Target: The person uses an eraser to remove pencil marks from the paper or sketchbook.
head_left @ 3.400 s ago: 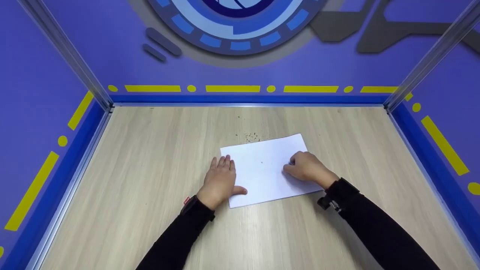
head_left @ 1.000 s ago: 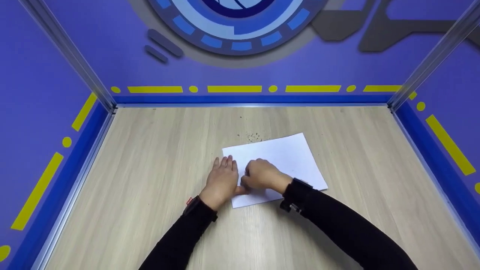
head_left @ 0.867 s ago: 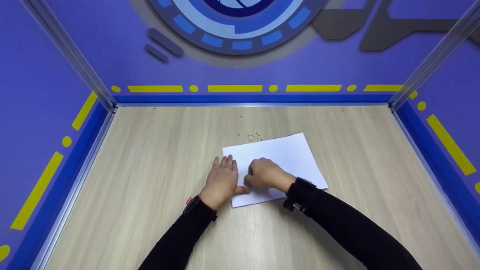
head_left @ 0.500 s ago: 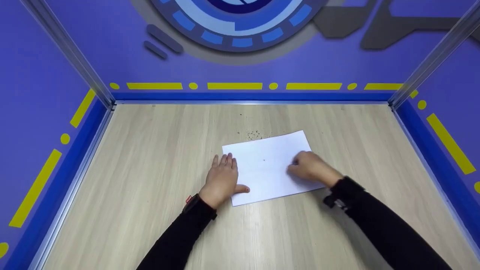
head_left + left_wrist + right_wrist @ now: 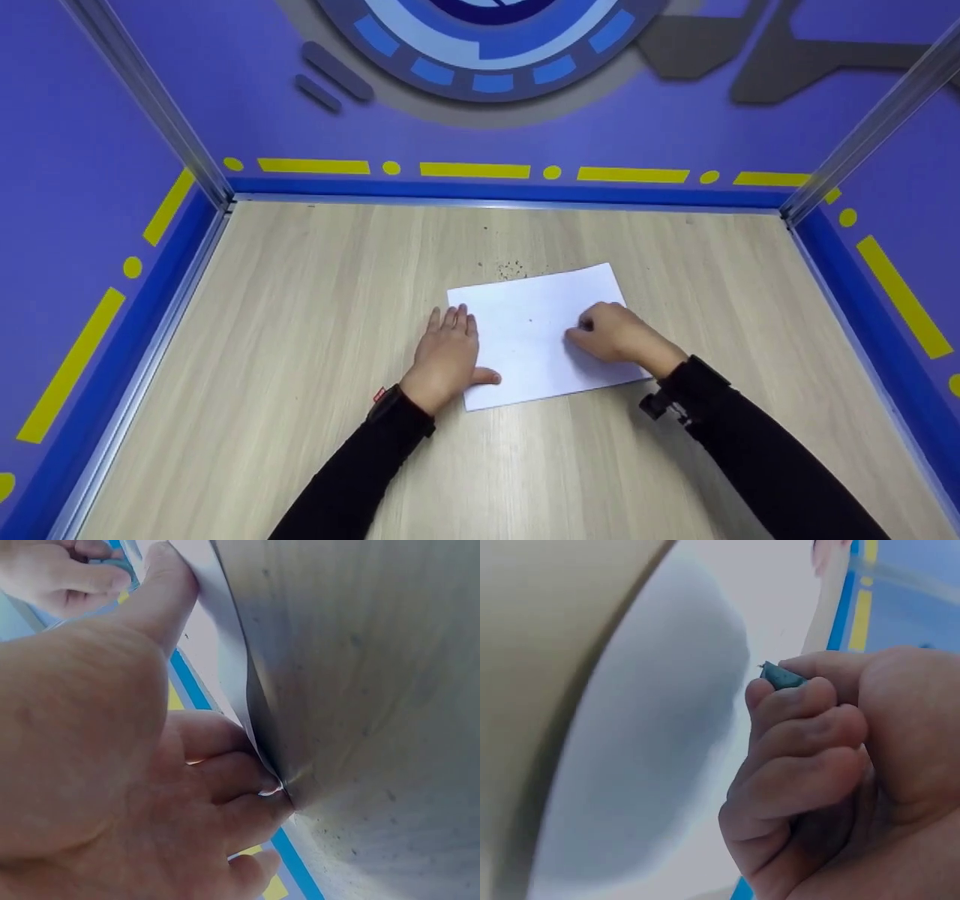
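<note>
A white sheet of paper (image 5: 525, 367) lies slightly turned on the wooden table. My left hand (image 5: 444, 360) rests flat over its left edge, with the thumb spread onto the sheet. In the left wrist view that edge of the paper (image 5: 225, 637) bows up a little from the table beside the fingers. Over the right part of the sheet is my right hand (image 5: 611, 334), fingers curled. It pinches a small blue-green eraser (image 5: 781, 676), mostly hidden by the fingers, with a dark crumb at its corner. A dark speck (image 5: 531, 320) sits mid-sheet.
Dark crumbs (image 5: 512, 268) are scattered on the table (image 5: 300, 337) just beyond the paper's far edge. Blue-purple panels (image 5: 480, 142) with yellow marks wall in the back and both sides. Metal rails run along the table's borders.
The right hand, near the left thumb about a second ago, has swept back to the paper's right side with the eraser, then shifted slightly left. The left hand stays in place.
</note>
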A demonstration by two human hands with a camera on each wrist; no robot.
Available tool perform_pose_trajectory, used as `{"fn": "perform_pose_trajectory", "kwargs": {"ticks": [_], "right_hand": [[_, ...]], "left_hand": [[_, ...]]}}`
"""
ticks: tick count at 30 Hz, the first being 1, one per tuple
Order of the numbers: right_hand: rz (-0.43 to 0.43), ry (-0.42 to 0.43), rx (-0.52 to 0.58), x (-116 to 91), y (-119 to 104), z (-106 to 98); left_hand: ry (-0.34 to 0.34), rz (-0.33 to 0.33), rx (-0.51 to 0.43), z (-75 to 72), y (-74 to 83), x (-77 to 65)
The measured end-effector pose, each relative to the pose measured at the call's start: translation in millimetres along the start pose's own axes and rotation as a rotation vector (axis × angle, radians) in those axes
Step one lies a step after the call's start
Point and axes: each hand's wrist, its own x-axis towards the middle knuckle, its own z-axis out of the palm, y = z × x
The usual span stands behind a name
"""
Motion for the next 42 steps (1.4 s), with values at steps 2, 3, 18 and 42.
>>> {"fn": "perform_pose_trajectory", "kwargs": {"ticks": [2, 3, 18, 42], "right_hand": [[-0.039, -0.015, 0.010, 2, -12, 5], [-0.055, -0.020, 0.012, 4, -17, 7], [-0.316, -0.084, -0.002, 28, -81, 34], [-0.397, 0.121, -0.170, 84, -99, 55]], "left_hand": [[0.001, 0.003, -0.014, -0.2, 0.0, 0.6], [0.001, 0.006, -0.022, -0.2, -0.3, 0.8], [0.046, 0.086, -0.170, -10.8, -18.4, -4.8], [0.053, 0.072, -0.066, 0.6, -19.0, 0.6]]}}
